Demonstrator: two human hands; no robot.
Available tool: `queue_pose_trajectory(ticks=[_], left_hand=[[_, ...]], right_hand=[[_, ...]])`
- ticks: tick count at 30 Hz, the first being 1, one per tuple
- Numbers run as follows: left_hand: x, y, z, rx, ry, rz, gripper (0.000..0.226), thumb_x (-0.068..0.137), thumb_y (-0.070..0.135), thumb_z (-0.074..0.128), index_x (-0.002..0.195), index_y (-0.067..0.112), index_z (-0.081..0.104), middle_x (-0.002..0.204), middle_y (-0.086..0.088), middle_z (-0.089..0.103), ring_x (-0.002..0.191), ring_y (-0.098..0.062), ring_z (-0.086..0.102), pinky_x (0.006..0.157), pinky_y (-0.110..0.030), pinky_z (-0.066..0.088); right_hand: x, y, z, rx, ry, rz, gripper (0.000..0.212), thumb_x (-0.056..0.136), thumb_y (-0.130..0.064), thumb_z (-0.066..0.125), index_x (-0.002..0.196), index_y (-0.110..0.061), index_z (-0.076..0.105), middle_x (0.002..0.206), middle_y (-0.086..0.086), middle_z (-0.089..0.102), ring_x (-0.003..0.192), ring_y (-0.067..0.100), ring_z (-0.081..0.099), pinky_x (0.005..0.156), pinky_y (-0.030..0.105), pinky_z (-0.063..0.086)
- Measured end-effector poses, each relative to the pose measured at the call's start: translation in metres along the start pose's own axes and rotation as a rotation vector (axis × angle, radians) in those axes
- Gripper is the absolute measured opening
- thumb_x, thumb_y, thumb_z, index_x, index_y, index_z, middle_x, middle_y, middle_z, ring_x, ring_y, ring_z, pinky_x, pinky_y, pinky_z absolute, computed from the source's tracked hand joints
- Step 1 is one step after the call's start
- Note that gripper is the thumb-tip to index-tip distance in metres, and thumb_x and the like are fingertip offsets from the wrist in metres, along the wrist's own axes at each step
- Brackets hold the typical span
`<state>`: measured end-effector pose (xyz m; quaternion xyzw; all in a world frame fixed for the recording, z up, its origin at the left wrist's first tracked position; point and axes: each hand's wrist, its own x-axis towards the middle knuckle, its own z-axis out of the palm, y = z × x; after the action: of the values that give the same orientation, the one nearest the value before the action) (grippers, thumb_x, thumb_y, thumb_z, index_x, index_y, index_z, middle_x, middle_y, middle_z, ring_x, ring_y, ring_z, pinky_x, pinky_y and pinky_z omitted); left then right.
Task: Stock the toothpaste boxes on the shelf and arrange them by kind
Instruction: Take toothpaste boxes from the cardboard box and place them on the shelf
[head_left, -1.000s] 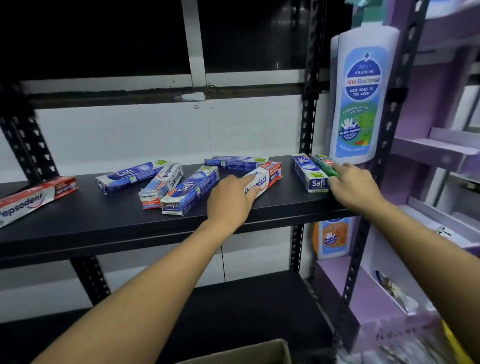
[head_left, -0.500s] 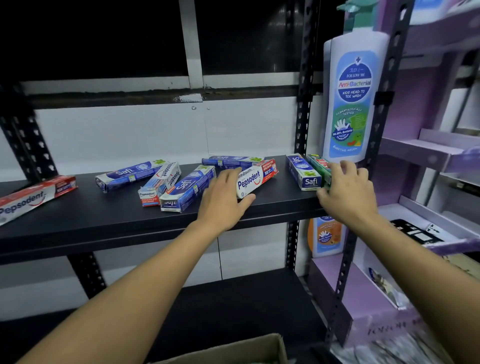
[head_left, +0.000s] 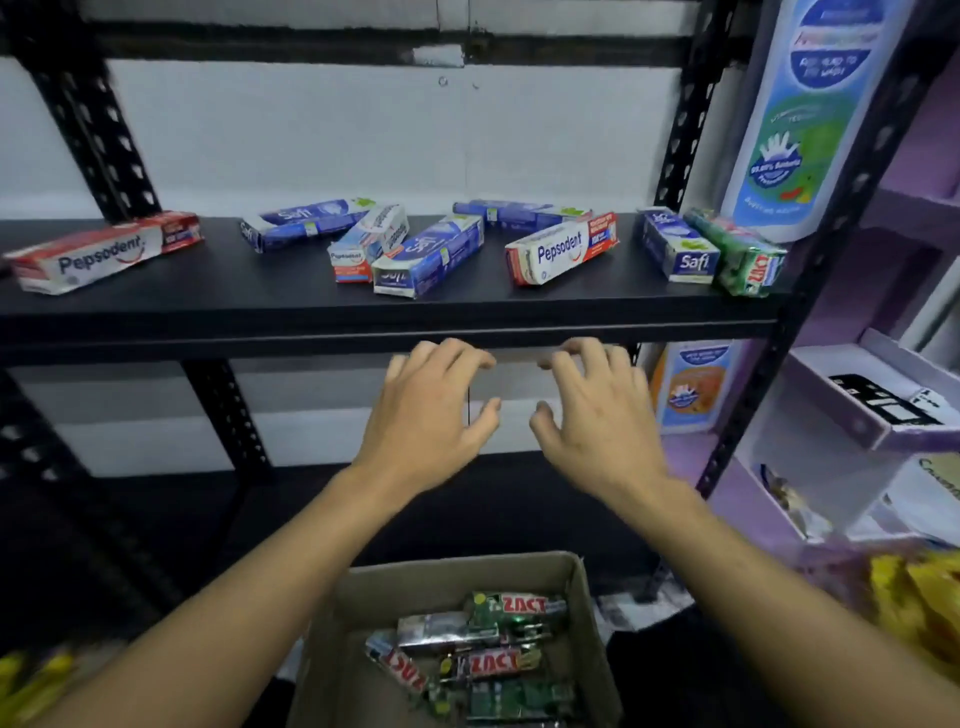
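Observation:
Toothpaste boxes lie scattered on the black shelf (head_left: 208, 306). A red-and-white Pepsodent box (head_left: 104, 252) lies at the far left, another Pepsodent box (head_left: 561, 249) near the middle. Blue Safi boxes (head_left: 428, 257) and a small Pepsodent box (head_left: 366, 241) cluster between them. One more Safi box (head_left: 678, 247) and a green Zact box (head_left: 743, 257) sit at the right end. My left hand (head_left: 431, 415) and my right hand (head_left: 597, 415) hover below the shelf's front edge, fingers spread, holding nothing.
A cardboard carton (head_left: 582, 597) below my arms holds several green Zact boxes (head_left: 498, 660). A tall body-wash bottle display (head_left: 800, 119) stands right of the shelf post. Purple display shelves (head_left: 872, 415) fill the right side. A lower black shelf (head_left: 311, 509) lies underneath.
Both hands have let go of the boxes on the shelf and drawn back and down below its edge. The view has tilted down, showing the carton.

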<state>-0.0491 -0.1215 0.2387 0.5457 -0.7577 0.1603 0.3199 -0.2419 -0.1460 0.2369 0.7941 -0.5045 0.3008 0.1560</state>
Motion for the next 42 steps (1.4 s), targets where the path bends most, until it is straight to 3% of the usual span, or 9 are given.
queue_pose_trajectory(ticks=[9,14,18,22,27,30,33,39,42], left_hand=[[-0.133,-0.054,0.081,0.033,-0.545,-0.199,0.043,0.094,0.047,0.053,0.131,0.026,0.054,0.13,0.008,0.056,0.118,-0.017,0.05,0.1,-0.039,0.04],[-0.211,-0.073,0.131,-0.017,-0.776,-0.28,0.037,0.095,0.045,0.053,0.125,0.023,0.055,0.126,0.003,0.057,0.117,-0.021,0.051,0.094,-0.038,0.04],[-0.262,-0.082,0.17,-0.098,-0.916,-0.377,0.037,0.096,0.045,0.054,0.127,0.024,0.055,0.132,0.002,0.056,0.121,-0.023,0.051,0.098,-0.038,0.042],[-0.299,-0.097,0.199,-0.198,-0.93,-0.575,0.041,0.095,0.041,0.059,0.13,0.021,0.058,0.132,-0.003,0.06,0.119,-0.025,0.055,0.098,-0.037,0.044],[-0.339,-0.119,0.235,-0.252,-0.901,-0.824,0.046,0.088,0.031,0.07,0.129,0.014,0.06,0.134,-0.009,0.059,0.119,-0.032,0.056,0.099,-0.038,0.046],[-0.35,-0.129,0.259,-0.317,-0.837,-1.009,0.058,0.084,0.024,0.076,0.135,0.007,0.055,0.143,-0.015,0.049,0.131,-0.034,0.047,0.108,-0.037,0.038],[-0.353,-0.14,0.279,-0.365,-0.759,-1.158,0.069,0.085,0.021,0.076,0.144,0.008,0.044,0.154,-0.013,0.034,0.143,-0.027,0.032,0.117,-0.033,0.027],[-0.351,-0.156,0.301,-0.361,-0.798,-1.215,0.067,0.083,0.018,0.077,0.142,0.011,0.046,0.142,-0.015,0.045,0.13,-0.03,0.045,0.107,-0.033,0.035],[-0.361,-0.148,0.299,-0.307,-0.893,-1.149,0.081,0.076,0.019,0.082,0.147,0.015,0.042,0.14,-0.018,0.039,0.126,-0.035,0.046,0.108,-0.035,0.037]], right_hand=[[-0.107,-0.047,0.128,0.081,-0.669,-0.106,0.05,0.087,-0.037,0.058,0.134,-0.021,0.049,0.128,0.004,0.047,0.113,0.029,0.044,0.093,0.043,0.04],[-0.164,-0.033,0.18,0.076,-0.951,-0.087,0.05,0.089,-0.037,0.055,0.136,-0.021,0.046,0.134,0.007,0.047,0.12,0.03,0.041,0.097,0.042,0.038],[-0.199,-0.017,0.211,0.075,-1.15,-0.05,0.055,0.091,-0.035,0.056,0.142,-0.022,0.041,0.141,0.008,0.042,0.128,0.03,0.038,0.103,0.04,0.036],[-0.228,-0.004,0.242,0.117,-1.275,0.065,0.057,0.088,-0.034,0.06,0.142,-0.023,0.043,0.143,0.009,0.043,0.13,0.03,0.039,0.103,0.04,0.042],[-0.251,0.008,0.276,0.162,-1.424,0.179,0.055,0.09,-0.032,0.062,0.141,-0.023,0.045,0.137,0.01,0.054,0.121,0.03,0.053,0.097,0.036,0.049],[-0.261,0.016,0.294,0.191,-1.431,0.156,0.061,0.088,-0.03,0.065,0.144,-0.019,0.043,0.139,0.012,0.055,0.124,0.033,0.053,0.101,0.037,0.046],[-0.271,0.027,0.309,0.181,-1.462,0.153,0.069,0.084,-0.032,0.069,0.145,-0.018,0.041,0.14,0.014,0.053,0.126,0.034,0.052,0.104,0.04,0.043],[-0.281,0.032,0.33,0.139,-1.555,0.141,0.073,0.09,-0.033,0.067,0.151,-0.011,0.033,0.15,0.019,0.042,0.131,0.034,0.048,0.108,0.038,0.039],[-0.287,0.03,0.336,0.141,-1.591,0.174,0.075,0.092,-0.028,0.066,0.153,-0.012,0.027,0.158,0.017,0.027,0.132,0.035,0.046,0.111,0.038,0.037]])
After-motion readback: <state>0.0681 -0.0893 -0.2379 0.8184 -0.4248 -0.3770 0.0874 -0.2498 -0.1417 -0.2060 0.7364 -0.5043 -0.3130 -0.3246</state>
